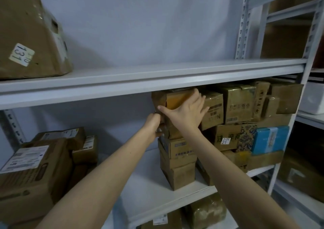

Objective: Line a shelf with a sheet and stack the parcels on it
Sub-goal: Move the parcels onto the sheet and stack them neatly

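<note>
Looks like the stacking's well underway. The tall column of brown cardboard parcels on the white metal middle shelf reaches almost to the pale shelf board above, which is probably why both hands are on it; it looks wobbly to me.

The right hand is spread wide and flat on the front of the orange-brown top box, I'd guess steadying or nudging it in. The left hand sits at the left edge of the box just below. Its fingers wrap out of sight, so I can't tell if it grips or just braces.

The packed wall of other cartons props the column's right side.

No idea if a sheet's actually down: the shelf surface just reads pale.
</note>
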A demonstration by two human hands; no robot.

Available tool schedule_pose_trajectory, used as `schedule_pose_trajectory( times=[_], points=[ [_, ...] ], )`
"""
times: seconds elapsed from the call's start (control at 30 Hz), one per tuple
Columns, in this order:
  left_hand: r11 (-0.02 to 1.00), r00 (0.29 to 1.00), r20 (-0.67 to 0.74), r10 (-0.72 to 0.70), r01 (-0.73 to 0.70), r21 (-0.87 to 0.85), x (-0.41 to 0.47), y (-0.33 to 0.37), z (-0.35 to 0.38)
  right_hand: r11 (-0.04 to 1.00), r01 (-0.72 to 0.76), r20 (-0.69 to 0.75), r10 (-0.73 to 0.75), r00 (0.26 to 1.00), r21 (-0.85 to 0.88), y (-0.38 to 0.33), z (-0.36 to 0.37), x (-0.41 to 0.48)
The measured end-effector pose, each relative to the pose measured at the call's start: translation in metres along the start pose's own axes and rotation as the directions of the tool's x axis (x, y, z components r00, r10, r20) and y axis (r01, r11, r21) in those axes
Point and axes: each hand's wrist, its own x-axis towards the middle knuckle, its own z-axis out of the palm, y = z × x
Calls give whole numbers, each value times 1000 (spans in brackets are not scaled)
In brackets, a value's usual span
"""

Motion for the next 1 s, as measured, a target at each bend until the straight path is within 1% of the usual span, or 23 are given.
schedule_pose_trajectory(
  times=[0.07,0.13,0.23,0.3,0.37,0.5,0.6,0.67,0.73,0.83,0.87,0.93,1.0],
  points=[
    [1000,1000,13,-7,7,2,-2,-1,-1,999,15,4,-15,1000,-49,-3,0,4],
    [1000,1000,27,-11,12,-14,-4,-1,-3,997,46,-35,-48,998,-60,-5,2,6],
    [992,999,35,-29,33,-120,-5,-2,-11,993,118,-115,-119,986,-14,-6,7,4],
    [979,999,42,-19,27,-203,-4,0,-18,987,154,-128,-146,981,56,-8,12,0],
    [968,999,42,-5,16,-249,-2,2,-27,968,205,-140,-185,973,147,-11,17,-7],
    [932,999,34,10,3,-361,-1,7,-50,901,276,-141,-241,960,334,-21,28,-22],
    [907,999,32,5,9,-421,-4,4,-72,849,340,-110,-323,940,405,-28,38,-36],
    [883,999,49,-15,37,-468,-8,-2,-92,816,400,-64,-412,909,418,-33,46,-52],
    [849,998,47,-49,67,-524,-13,-11,-108,817,427,28,-473,880,389,-39,53,-65],
    [845,994,-45,-101,62,-531,-21,-26,-128,851,390,228,-482,846,352,-46,61,-79],
    [847,990,-86,-113,50,-529,-25,-32,-136,858,356,302,-474,827,371,-49,65,-86],
    [853,966,-228,-121,-17,-522,-37,-39,-148,871,275,414,-445,794,408,-54,70,-99],
    [901,913,-392,-118,-68,-429,-44,-47,-160,892,193,513,-399,760,408,-58,75,-113]
  ],
)
